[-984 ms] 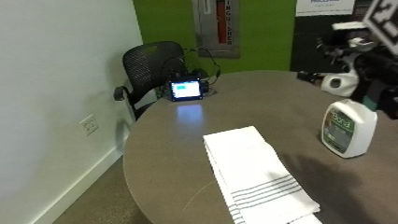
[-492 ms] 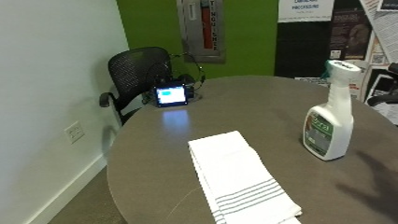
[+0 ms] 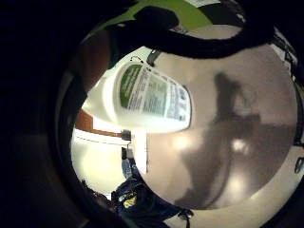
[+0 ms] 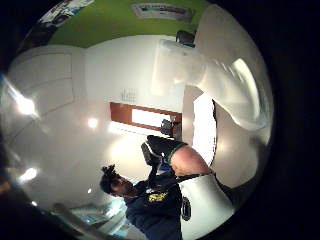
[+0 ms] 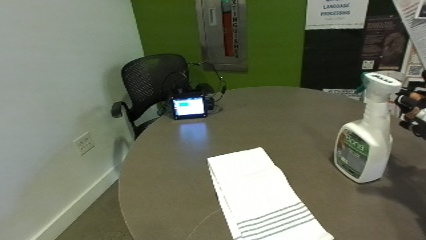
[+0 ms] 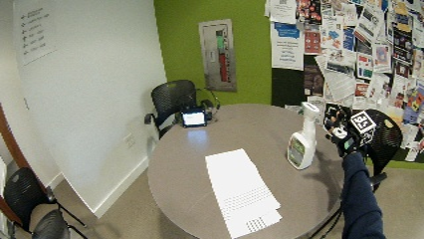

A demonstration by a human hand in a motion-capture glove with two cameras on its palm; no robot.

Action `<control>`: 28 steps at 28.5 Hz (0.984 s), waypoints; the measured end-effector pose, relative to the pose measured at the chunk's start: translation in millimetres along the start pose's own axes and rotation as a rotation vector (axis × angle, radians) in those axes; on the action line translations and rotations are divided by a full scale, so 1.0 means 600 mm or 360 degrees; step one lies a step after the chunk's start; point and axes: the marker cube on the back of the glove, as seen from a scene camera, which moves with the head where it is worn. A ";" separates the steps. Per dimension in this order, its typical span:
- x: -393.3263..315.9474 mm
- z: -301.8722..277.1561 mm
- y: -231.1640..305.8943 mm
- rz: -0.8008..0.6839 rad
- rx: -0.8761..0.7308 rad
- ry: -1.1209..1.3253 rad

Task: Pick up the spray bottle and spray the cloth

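Note:
A white spray bottle [image 5: 365, 135] with a green label stands upright on the round grey table [image 5: 279, 115], near its right side. A white cloth [image 5: 263, 195] with grey stripes at one end lies folded flat to the bottle's left, apart from it. In the wide outside view my gloved right hand [image 6: 339, 130] hovers beside the head of the spray bottle [image 6: 303, 137], on the side away from the cloth [image 6: 242, 191], fingers relaxed and holding nothing. Only the edge of my right hand [image 5: 413, 107] shows in the outside view. The bottle's label [image 3: 152, 97] lies close in front of the palm.
A small device with a lit screen [image 5: 190, 106] stands at the table's far left edge, with cables behind it. A black mesh chair [image 5: 156, 82] sits behind that by the white wall. Another chair [image 6: 384, 134] is behind my arm.
The outside camera has shifted. My gloved hand was by the bottle's head a second ago and now sits just beside it. The bottle and cloth have stayed where they were.

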 end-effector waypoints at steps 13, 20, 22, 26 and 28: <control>-0.014 0.017 -0.020 -0.0041 0.0027 -0.0056; -0.008 0.008 -0.011 -0.0070 0.0302 -0.0065; -0.002 0.007 -0.012 -0.0068 0.0357 -0.0071; 0.008 0.011 -0.013 -0.0025 0.0438 -0.0106; 0.010 0.013 -0.011 -0.0001 0.0459 -0.0141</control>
